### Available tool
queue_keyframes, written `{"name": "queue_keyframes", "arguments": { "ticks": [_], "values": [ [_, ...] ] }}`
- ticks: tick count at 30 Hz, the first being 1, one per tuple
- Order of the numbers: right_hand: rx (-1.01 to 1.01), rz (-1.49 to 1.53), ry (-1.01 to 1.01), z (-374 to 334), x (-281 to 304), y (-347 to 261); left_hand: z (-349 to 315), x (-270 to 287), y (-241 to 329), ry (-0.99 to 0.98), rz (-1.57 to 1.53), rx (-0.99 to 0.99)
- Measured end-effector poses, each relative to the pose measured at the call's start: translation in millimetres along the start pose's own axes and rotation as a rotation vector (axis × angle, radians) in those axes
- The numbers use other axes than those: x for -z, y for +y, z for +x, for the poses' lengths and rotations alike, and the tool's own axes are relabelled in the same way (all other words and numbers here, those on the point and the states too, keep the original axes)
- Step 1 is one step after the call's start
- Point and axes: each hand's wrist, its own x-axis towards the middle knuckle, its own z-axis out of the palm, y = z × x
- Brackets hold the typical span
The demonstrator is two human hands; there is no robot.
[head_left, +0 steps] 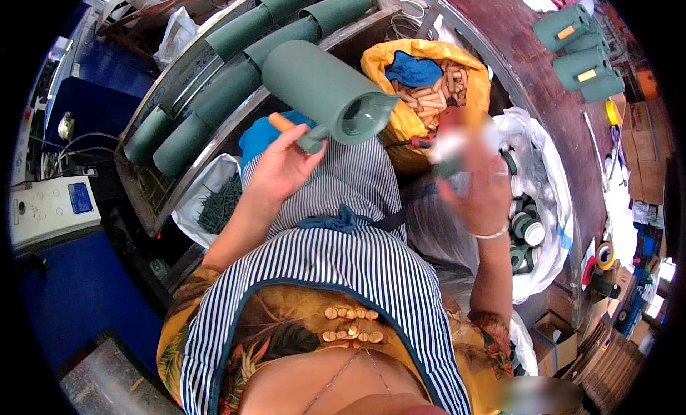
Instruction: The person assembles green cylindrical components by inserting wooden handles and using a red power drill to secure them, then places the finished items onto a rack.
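Observation:
My left hand [280, 168] is closed around the wooden grip [281, 122] on the side of a green pitcher [311, 79]. The pitcher lies tilted over my lap, its open spouted mouth toward the lower right. Raised at the right, my right hand [482, 193] is smeared by motion; its fingers seem closed on a green-and-white lid [449, 156], itself badly blurred. Beside that hand is a white bag [561, 201] of green-and-white lids [532, 231]. A yellow bag [379, 54] of wooden grips [436, 101] stands behind it, with a red-and-black-handled tool [420, 141] at its front.
Several green cylinders [229, 86] lie in a wooden-edged tray [136, 190] at the far left. Below the tray sits a bag of dark thin pieces [220, 204]. Finished-looking green pitchers [582, 68] stand on the reddish table [529, 79] at right. Cardboard [600, 365] is stacked lower right.

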Motion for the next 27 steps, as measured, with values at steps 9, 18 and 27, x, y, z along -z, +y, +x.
{"name": "queue_keyframes", "arguments": {
  "ticks": [9, 18, 27],
  "values": [
    [0.592, -0.113, 0.111, 105, -17, -46, -17, -24, -3, -0.131, 0.067, 0.061],
    [0.550, -0.108, 0.044, 116, -26, -35, -12, -27, 2, -0.178, -0.053, 0.027],
    [0.320, 0.015, 0.051, 119, -58, -33, 1, -25, 2, -0.088, -0.044, 0.046]
  ]
}}
